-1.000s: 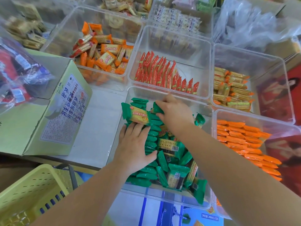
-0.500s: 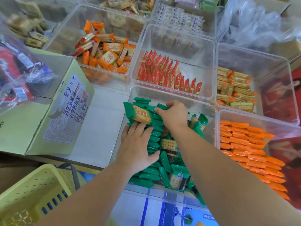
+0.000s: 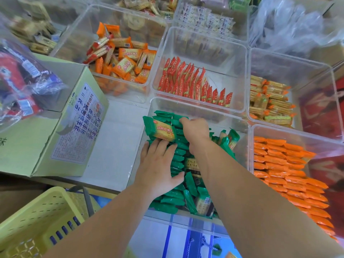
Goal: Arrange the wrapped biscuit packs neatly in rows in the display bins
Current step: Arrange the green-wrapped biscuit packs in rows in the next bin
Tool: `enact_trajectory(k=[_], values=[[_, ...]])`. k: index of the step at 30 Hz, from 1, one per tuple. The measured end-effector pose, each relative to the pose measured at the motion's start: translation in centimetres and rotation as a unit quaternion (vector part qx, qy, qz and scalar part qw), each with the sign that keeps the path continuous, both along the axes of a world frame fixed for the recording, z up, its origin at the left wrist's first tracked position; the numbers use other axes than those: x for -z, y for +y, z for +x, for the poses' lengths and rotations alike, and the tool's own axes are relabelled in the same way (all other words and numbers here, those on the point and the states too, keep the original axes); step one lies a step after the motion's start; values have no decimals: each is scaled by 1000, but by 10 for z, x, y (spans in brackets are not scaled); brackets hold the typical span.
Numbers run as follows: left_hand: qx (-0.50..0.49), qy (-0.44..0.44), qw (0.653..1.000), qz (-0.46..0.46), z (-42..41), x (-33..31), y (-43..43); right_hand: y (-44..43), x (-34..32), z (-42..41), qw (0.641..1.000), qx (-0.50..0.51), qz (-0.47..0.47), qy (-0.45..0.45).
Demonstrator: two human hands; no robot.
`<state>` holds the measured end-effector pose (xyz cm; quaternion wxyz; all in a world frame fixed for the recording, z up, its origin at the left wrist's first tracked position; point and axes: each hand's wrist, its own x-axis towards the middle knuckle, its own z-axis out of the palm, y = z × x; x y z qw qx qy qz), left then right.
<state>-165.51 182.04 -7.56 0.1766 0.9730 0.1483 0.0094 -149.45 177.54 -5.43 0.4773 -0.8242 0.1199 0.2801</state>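
Two hands (image 3: 160,164) (image 3: 195,128), perhaps thirty green packs (image 3: 171,199)

Green foil biscuit packs (image 3: 178,159) in clear plastic bin (image 3: 204,111), pale cardboard box (image 3: 74,127) at its nine o'clock, yellow plastic basket (image 3: 37,216) at seven.

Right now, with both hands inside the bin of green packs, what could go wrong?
The labelled pack lies loose on top of the upright row, near the left hand; a push from the right hand may knock it off.
The left hand presses flat on the row; lifting it could let packs topple.
The loose packs at the near side lie crossed and could wedge into the row.
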Motion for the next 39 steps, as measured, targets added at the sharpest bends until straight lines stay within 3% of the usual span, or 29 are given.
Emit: enact_trajectory(k=[7,11,15,17,20,22,25,27,30,33,36,39], values=[[0,-5,1000,-5,0,1,1,9,-4,8,985,-28,66,156],[-11,-5,1000,-12,-1,2,1,5,-5,13,982,-38,87,164],[-22,6,1000,-20,0,-1,0,2,-5,8,979,-122,53,155],[-26,12,999,-24,0,-2,0,3,-6,3,981,-159,6,109],[-34,15,999,-24,1,-3,0,2,-15,-9,980,-189,-52,-38],[-32,12,999,-22,1,-5,1,-2,-21,-20,963,-224,-82,-127],[-16,27,999,-29,2,-10,2,-14,-31,-41,926,-299,-53,-223],[5,69,997,-27,2,-17,4,-22,-35,-50,904,-375,-25,-202],[50,136,989,37,-7,-36,7,-38,-43,-47,928,-353,49,-108],[54,86,994,49,-20,-59,3,-61,-52,-38,933,-322,15,-161],[61,-4,995,73,-20,-75,5,-94,-59,-37,897,-350,-65,-263],[77,-41,991,98,-6,-83,19,-127,-67,-41,817,-462,-177,-297]])
